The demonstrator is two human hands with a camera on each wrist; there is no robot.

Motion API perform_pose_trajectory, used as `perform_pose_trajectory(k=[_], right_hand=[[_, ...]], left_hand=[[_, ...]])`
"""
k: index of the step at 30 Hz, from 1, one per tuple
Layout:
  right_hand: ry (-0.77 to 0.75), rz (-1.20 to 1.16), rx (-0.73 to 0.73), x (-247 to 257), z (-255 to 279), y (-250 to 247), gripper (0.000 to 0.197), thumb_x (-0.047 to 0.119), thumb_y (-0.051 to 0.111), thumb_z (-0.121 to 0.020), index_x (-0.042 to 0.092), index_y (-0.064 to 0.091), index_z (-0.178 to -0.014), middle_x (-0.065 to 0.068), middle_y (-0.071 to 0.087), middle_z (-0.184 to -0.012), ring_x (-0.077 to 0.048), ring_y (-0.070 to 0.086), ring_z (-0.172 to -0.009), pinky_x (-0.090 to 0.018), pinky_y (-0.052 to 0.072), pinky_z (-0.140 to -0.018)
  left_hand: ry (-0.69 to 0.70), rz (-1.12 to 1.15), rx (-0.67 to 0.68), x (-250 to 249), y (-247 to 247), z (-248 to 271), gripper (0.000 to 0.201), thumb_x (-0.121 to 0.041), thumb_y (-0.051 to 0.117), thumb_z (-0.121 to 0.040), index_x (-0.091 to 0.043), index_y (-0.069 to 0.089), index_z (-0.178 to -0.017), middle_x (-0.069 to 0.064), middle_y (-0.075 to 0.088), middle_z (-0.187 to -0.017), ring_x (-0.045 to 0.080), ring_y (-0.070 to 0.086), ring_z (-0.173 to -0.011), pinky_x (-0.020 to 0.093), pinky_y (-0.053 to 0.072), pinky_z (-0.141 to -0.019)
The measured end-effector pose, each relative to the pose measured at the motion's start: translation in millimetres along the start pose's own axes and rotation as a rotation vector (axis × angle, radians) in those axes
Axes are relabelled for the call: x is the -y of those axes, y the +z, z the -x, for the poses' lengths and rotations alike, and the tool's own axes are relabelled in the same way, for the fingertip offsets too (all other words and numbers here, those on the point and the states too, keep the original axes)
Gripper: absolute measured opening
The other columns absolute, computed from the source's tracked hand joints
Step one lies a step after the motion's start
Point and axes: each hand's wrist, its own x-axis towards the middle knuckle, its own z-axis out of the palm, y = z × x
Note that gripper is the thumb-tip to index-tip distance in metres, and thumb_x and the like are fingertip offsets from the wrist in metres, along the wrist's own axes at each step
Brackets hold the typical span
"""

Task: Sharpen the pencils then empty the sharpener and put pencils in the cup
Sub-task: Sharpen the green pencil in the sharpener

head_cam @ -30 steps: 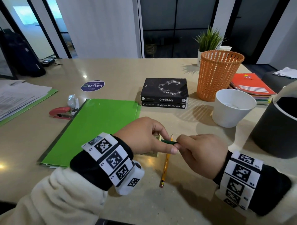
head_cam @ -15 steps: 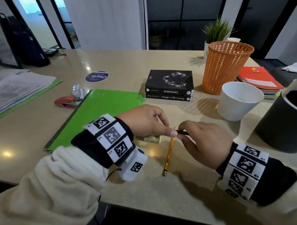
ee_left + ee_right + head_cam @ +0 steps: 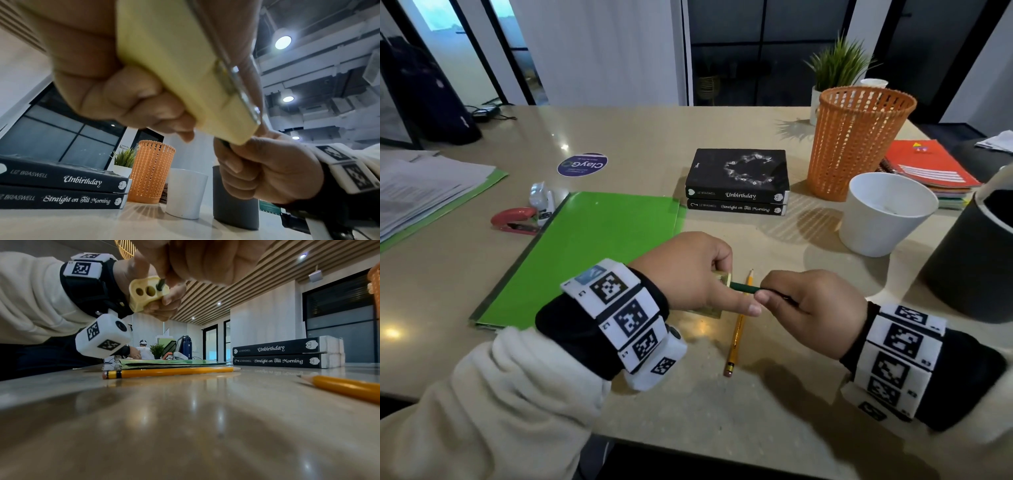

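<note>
My left hand (image 3: 698, 274) grips a pale yellow sharpener (image 3: 147, 293) (image 3: 176, 69) with several holes, held above the table. My right hand (image 3: 808, 305) pinches a dark green pencil (image 3: 744, 288) whose tip sits in one hole of the sharpener (image 3: 724, 279). A yellow pencil (image 3: 739, 329) with an eraser lies on the table under both hands, its point facing away from me. A second yellow pencil (image 3: 345, 387) shows only in the right wrist view, lying at the right. The white cup (image 3: 887, 212) stands at the right, beyond my right hand.
An orange mesh basket (image 3: 856, 140) stands behind the cup, a dark grey container (image 3: 976, 260) at the far right. Two black books (image 3: 738, 181) are stacked mid-table. A green folder (image 3: 585, 246) lies left, with a red stapler (image 3: 515, 221) and papers (image 3: 424, 192) beyond.
Both hands have lifted slightly off the table with the sharpener and the green pencil. More of the green pencil shaft now shows between the hands.
</note>
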Motion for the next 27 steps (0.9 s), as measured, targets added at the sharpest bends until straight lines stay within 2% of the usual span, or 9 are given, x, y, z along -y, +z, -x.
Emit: perform_pose_trajectory(k=[2,4,7,9,13,17,23,24,27], right_hand=[[0.004,-0.004,0.011,-1,0,2,0.030,0.039,0.041,-0.088,0.022,0.054,-0.068,0.017,0.030,-0.045,-0.009,0.033,-0.043,-0.009,0.018,-0.042],[-0.022,0.072,0.008,1,0,1,0.030,0.037,0.040,-0.088,0.019,0.055,-0.070,0.011,0.041,-0.045,-0.013,0.039,-0.037,-0.011,0.017,-0.040],[-0.042,0.219,-0.023,6,-3,-4,0.025,0.036,0.041,-0.087,0.016,0.054,-0.084,0.003,0.058,-0.057,-0.023,0.054,-0.044,-0.021,0.031,-0.038],[-0.077,0.301,-0.063,7,-5,-6,0.022,0.035,0.042,-0.086,0.015,0.051,-0.088,0.000,0.061,-0.064,-0.025,0.057,-0.049,-0.025,0.037,-0.040],[-0.136,0.366,-0.082,8,-4,-7,0.028,0.029,0.041,-0.087,0.011,0.057,-0.073,0.000,0.054,-0.052,-0.028,0.050,-0.040,-0.023,0.029,-0.037],[-0.081,0.249,-0.023,3,1,-5,0.029,0.034,0.040,-0.088,0.015,0.056,-0.073,0.003,0.048,-0.044,-0.025,0.044,-0.034,-0.022,0.027,-0.035],[0.083,-0.032,0.086,-4,-2,2,0.025,0.051,0.031,-0.085,0.030,0.044,-0.082,0.015,0.036,-0.046,0.000,0.036,-0.042,-0.019,0.028,-0.042],[0.072,-0.020,0.087,-2,-2,2,0.025,0.050,0.031,-0.086,0.029,0.044,-0.081,0.014,0.037,-0.046,0.000,0.036,-0.042,-0.019,0.027,-0.042],[-0.003,0.138,0.024,3,-2,-2,0.024,0.041,0.036,-0.088,0.025,0.052,-0.080,0.009,0.048,-0.051,-0.015,0.048,-0.042,-0.017,0.023,-0.040]], left_hand=[[0.011,-0.008,-0.010,1,1,0,0.050,-0.050,0.080,-0.056,-0.011,0.055,-0.072,-0.006,0.037,-0.056,0.010,0.032,-0.051,0.026,0.026,-0.050],[0.005,0.022,-0.010,4,0,-1,0.048,-0.050,0.080,-0.057,-0.011,0.056,-0.071,-0.008,0.037,-0.052,0.008,0.032,-0.048,0.025,0.026,-0.049],[-0.036,0.100,-0.010,9,-5,-4,0.042,-0.049,0.079,-0.058,-0.014,0.058,-0.067,-0.011,0.044,-0.046,0.004,0.037,-0.042,0.021,0.031,-0.047],[-0.063,0.153,0.008,12,-8,-7,0.039,-0.050,0.078,-0.059,-0.017,0.056,-0.062,-0.012,0.047,-0.043,0.002,0.038,-0.038,0.017,0.031,-0.045],[-0.085,0.204,0.059,11,-8,-7,0.040,-0.050,0.078,-0.060,-0.019,0.053,-0.057,-0.012,0.043,-0.037,0.002,0.034,-0.035,0.016,0.027,-0.041],[-0.056,0.115,-0.007,4,-2,-4,0.045,-0.051,0.079,-0.058,-0.015,0.052,-0.063,-0.011,0.043,-0.042,0.005,0.036,-0.040,0.020,0.029,-0.046],[0.036,-0.061,-0.070,3,0,4,0.054,-0.052,0.079,-0.056,-0.008,0.054,-0.072,-0.002,0.045,-0.060,0.011,0.040,-0.055,0.028,0.030,-0.051],[0.038,-0.061,-0.070,4,-2,4,0.053,-0.052,0.079,-0.056,-0.008,0.054,-0.072,-0.003,0.045,-0.060,0.011,0.039,-0.054,0.027,0.030,-0.051],[0.004,-0.005,-0.035,6,-6,0,0.047,-0.051,0.079,-0.058,-0.015,0.050,-0.066,-0.009,0.039,-0.050,0.007,0.034,-0.044,0.023,0.027,-0.046]])
